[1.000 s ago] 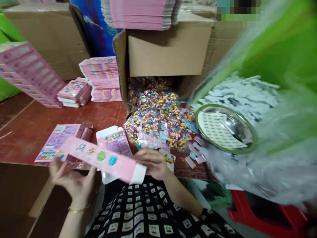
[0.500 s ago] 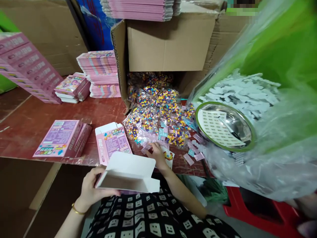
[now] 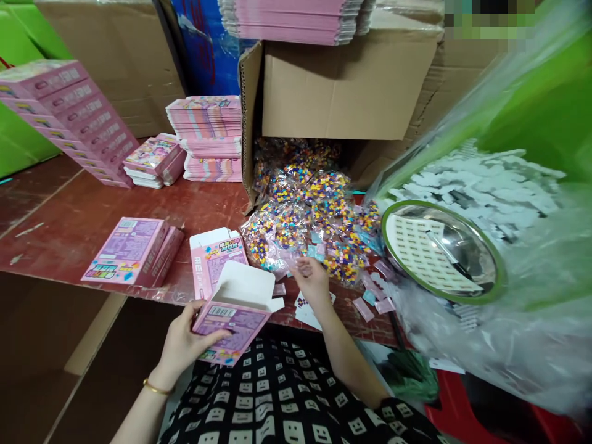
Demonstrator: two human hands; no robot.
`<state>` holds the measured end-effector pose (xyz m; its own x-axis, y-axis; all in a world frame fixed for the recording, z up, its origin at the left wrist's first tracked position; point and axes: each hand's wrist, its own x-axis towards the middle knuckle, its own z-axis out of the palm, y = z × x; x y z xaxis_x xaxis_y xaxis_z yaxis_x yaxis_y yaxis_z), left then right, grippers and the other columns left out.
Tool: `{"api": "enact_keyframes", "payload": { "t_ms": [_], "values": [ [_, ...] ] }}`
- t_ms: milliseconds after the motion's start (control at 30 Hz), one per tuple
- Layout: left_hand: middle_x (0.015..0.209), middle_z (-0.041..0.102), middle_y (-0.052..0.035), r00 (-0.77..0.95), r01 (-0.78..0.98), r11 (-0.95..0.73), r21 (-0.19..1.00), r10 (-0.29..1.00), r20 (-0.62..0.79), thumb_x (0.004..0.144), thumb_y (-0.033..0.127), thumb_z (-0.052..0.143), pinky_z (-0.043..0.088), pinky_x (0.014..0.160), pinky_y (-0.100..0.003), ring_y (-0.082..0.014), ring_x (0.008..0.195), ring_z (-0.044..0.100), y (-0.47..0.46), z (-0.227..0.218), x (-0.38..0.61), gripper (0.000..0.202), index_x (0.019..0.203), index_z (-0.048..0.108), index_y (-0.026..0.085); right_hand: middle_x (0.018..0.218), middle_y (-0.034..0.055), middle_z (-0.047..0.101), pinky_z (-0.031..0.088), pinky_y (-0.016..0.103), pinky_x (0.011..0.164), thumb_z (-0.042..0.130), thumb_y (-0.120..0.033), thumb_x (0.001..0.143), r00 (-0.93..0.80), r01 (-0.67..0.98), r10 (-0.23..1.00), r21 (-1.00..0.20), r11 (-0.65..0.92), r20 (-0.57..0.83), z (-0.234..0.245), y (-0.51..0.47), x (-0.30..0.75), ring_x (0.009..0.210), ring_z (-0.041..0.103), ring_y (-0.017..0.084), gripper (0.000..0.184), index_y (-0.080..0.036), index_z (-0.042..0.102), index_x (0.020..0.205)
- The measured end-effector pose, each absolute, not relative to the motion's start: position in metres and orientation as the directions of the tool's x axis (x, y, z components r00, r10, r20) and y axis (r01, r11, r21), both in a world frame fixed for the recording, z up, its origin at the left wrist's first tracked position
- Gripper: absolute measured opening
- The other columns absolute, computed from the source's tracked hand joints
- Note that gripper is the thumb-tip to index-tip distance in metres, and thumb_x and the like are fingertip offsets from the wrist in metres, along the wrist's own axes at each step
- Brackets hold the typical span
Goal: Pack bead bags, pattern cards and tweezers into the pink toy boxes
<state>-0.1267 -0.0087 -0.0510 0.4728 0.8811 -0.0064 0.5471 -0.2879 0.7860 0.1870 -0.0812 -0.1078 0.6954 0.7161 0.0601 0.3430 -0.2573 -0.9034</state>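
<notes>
My left hand (image 3: 185, 342) grips a pink and purple printed carton (image 3: 234, 330) by its side, thumb on the barcode panel. The carton's white top flap stands up and its mouth faces away from me. My right hand (image 3: 315, 282) is at the front of a heap of clear bags of coloured beads (image 3: 296, 219), fingers curled together; what they hold, if anything, is hidden. Under that wrist lie white printed cards (image 3: 308, 314). One small pinkish packet (image 3: 279, 289) rests between the hands. Behind the held carton lies another carton with an open flap (image 3: 208, 256).
Closed cartons (image 3: 124, 250) lie at left, before a tall carton stack (image 3: 87, 117) and flat carton bundles (image 3: 210, 132). A large cardboard box (image 3: 342, 92) stands behind the beads. To the right, a metal bowl (image 3: 481, 265) holds a sheet and pen on a plastic-lined container. Loose packets (image 3: 363, 308) lie nearby.
The carton in my left hand has tipped, so its printed back now shows instead of its inside. My right hand has shifted slightly right and further into the heap's front edge. The view has shifted left.
</notes>
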Motion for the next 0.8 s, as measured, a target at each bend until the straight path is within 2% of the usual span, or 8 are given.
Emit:
{"api": "enact_keyframes", "payload": {
  "t_ms": [167,300,367,433,567,633,700,800],
  "values": [
    [0.083,0.073,-0.0013,0.453,0.555,-0.263,0.789,0.891,-0.022,0.061,0.050,0.085,0.058,0.065,-0.029,-0.0218,0.069,0.070,-0.004,-0.050,-0.136,0.053,0.096,0.060,0.020,0.097,0.0105,0.063,0.050,0.040,0.085,0.079,-0.015,0.066,0.496,0.644,0.861,-0.616,-0.453,-0.115,-0.117,-0.086,0.153,0.098,0.061,0.028,0.021,-0.017,0.064,0.080],
    [0.082,0.071,-0.0010,0.464,0.546,-0.279,0.790,0.886,-0.007,0.060,0.050,0.086,0.058,0.066,-0.029,-0.0209,0.070,0.069,-0.003,-0.047,-0.141,0.053,0.094,0.058,0.020,0.078,0.0038,0.065,0.051,0.033,0.072,0.073,-0.011,0.071,0.472,0.553,0.862,-0.700,-0.453,-0.185,-0.111,-0.089,0.164,0.076,0.063,0.021,0.012,-0.017,0.063,0.069],
    [0.082,0.070,-0.0007,0.463,0.552,-0.275,0.788,0.886,-0.015,0.061,0.050,0.086,0.058,0.066,-0.029,-0.0203,0.070,0.068,-0.004,-0.046,-0.139,0.052,0.094,0.058,0.020,0.072,0.0010,0.067,0.050,0.030,0.065,0.071,-0.016,0.076,0.496,0.462,0.864,-0.817,-0.345,-0.084,-0.088,-0.090,0.175,0.066,0.062,0.018,0.006,-0.018,0.066,0.074],
    [0.081,0.069,-0.0003,0.453,0.541,-0.260,0.800,0.892,-0.016,0.061,0.048,0.086,0.058,0.065,-0.029,-0.0199,0.069,0.068,-0.006,-0.044,-0.135,0.053,0.096,0.057,0.020,0.078,0.0013,0.071,0.051,0.029,0.066,0.070,-0.023,0.082,0.474,0.450,0.871,-0.885,-0.118,0.125,-0.053,-0.089,0.175,0.069,0.063,0.017,0.005,-0.019,0.070,0.086],
    [0.078,0.067,0.0002,0.438,0.443,-0.241,0.863,0.899,0.025,0.057,0.046,0.089,0.058,0.063,-0.029,-0.0194,0.066,0.066,-0.006,-0.039,-0.118,0.058,0.096,0.055,0.019,0.092,0.0038,0.072,0.053,0.027,0.073,0.063,-0.031,0.091,0.007,0.426,0.898,-0.813,0.396,0.441,0.013,-0.070,0.152,0.081,0.065,0.014,0.019,-0.022,0.071,0.106],
    [0.075,0.065,0.0007,0.377,0.423,-0.239,0.874,0.924,0.070,0.053,0.047,0.090,0.057,0.060,-0.029,-0.0190,0.064,0.065,0.002,-0.037,-0.111,0.059,0.092,0.055,0.019,0.097,0.0055,0.071,0.053,0.030,0.079,0.060,-0.035,0.093,-0.052,0.401,0.863,-0.781,0.478,0.502,0.025,-0.061,0.150,0.088,0.065,0.015,0.024,-0.022,0.069,0.110],
    [0.076,0.065,-0.0008,0.251,0.442,-0.201,0.874,0.963,0.095,0.051,0.051,0.088,0.058,0.061,-0.031,-0.0201,0.065,0.065,0.018,-0.040,-0.107,0.060,0.089,0.055,0.018,0.099,0.0057,0.070,0.053,0.033,0.084,0.057,-0.035,0.094,0.131,0.468,0.864,-0.799,0.379,0.486,0.017,-0.062,0.164,0.093,0.064,0.017,0.021,-0.023,0.070,0.106],
    [0.090,0.069,-0.0080,0.137,0.525,-0.051,0.850,0.990,-0.025,0.056,0.056,0.084,0.060,0.070,-0.039,-0.0255,0.076,0.069,0.051,-0.051,-0.110,0.065,0.100,0.055,0.017,0.086,0.0049,0.069,0.052,0.034,0.077,0.064,-0.029,0.087,0.392,0.580,0.901,-0.810,-0.087,0.183,-0.022,-0.086,0.203,0.082,0.065,0.019,0.011,-0.020,0.070,0.091]
  ]
}}
